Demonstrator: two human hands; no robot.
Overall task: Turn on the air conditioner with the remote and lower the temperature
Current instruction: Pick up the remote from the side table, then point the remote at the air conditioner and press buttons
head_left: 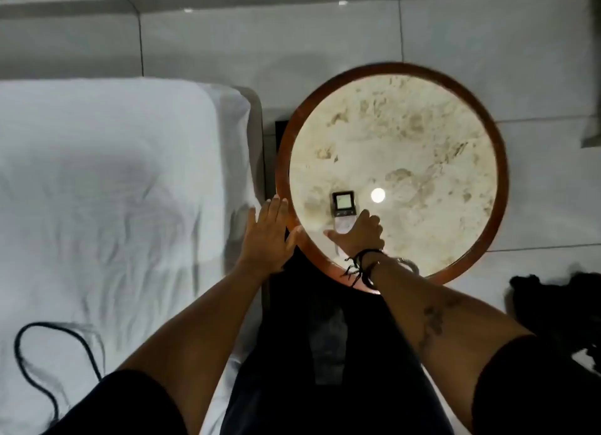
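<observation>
A: Where is the remote [342, 207]?

B: Lying flat on the round desk [487, 135], near its front-left edge, screen end pointing away from the person.

A: Is it picked up yet?

B: I judge not. The right hand [357, 236] covers its lower half, fingers [369, 220] curled over it, but whether they actually grip it I cannot tell.

A: And the other hand?

B: The left hand [270, 236] is spread wide, holding nothing, at the desk's rim beside the bed [107, 174].

A: So how far along?

B: Barely begun, I'd say. Lifting, aiming, switching on and lowering the temperature all remain; no air conditioner is in view.
</observation>
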